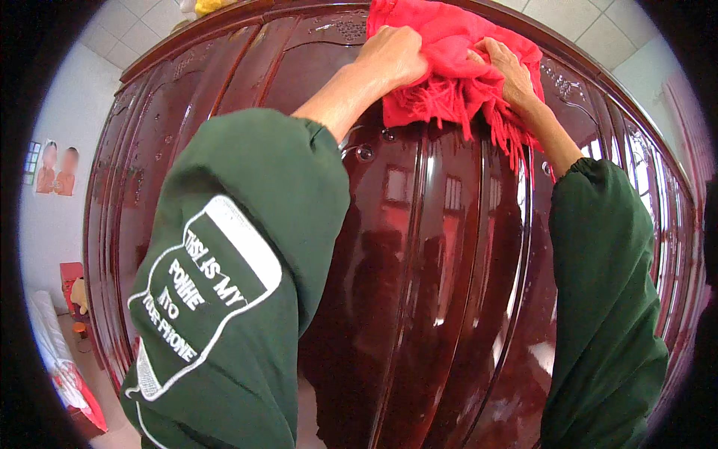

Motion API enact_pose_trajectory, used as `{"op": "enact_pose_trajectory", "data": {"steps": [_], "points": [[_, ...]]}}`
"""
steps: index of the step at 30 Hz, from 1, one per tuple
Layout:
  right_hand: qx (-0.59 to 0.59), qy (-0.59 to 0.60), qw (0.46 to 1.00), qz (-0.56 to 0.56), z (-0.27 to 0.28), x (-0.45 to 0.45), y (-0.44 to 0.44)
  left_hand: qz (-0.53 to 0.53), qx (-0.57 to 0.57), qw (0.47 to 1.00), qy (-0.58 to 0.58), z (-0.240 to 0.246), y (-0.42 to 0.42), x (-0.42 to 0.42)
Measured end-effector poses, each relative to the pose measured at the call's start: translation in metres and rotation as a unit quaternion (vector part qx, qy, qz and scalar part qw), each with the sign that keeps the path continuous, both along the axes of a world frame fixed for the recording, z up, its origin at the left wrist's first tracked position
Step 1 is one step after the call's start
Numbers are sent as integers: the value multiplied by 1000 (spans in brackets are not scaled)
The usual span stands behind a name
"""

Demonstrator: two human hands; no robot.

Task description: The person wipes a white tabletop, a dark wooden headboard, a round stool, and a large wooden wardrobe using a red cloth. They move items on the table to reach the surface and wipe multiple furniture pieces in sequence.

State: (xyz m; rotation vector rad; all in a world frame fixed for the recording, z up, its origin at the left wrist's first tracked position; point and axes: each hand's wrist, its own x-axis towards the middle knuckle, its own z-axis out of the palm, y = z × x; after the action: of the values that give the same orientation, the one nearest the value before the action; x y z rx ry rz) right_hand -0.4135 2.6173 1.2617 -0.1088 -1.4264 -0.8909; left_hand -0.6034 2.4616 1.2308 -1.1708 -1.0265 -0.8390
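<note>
A red fringed cloth (443,33), perhaps a scarf, is bunched against the upper front of a glossy dark red wooden wardrobe (381,269). My left hand (398,56) grips the cloth near its left edge, its fingers closed and partly hidden in the fabric. My right hand (507,70) holds the gathered cloth farther right, with some fingertips hidden in a fold. The fringe hangs below and between both hands, over the wardrobe doors. Green sleeves cover both forearms down to near the wrists.
Round metallic knobs (365,152) sit on the doors below the cloth. A yellow item (207,6) lies at the wardrobe's top left. At the far left are a wall picture (58,168), a red box (71,275) and a white-and-red covered thing (64,365) near the floor.
</note>
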Motion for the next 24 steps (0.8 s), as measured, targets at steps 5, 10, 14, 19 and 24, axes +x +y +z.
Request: {"op": "enact_pose_trajectory", "data": {"steps": [5,10,14,19,24], "points": [[32,-32,998,35,6,1,3,-31,-2,997,-74,19,-12,27],[32,-9,999,3,23,-9,4,83,92,991,-54,3,15,25],[-15,24,1000,-2,25,-16,-3,194,105,975,34,16,18,4],[-78,8,997,-23,18,-24,-21,73,11,997,-29,28,16,-14],[-38,-16,998,-56,2,-19,-17,58,-3,997,-41,24,16,-17]]}}
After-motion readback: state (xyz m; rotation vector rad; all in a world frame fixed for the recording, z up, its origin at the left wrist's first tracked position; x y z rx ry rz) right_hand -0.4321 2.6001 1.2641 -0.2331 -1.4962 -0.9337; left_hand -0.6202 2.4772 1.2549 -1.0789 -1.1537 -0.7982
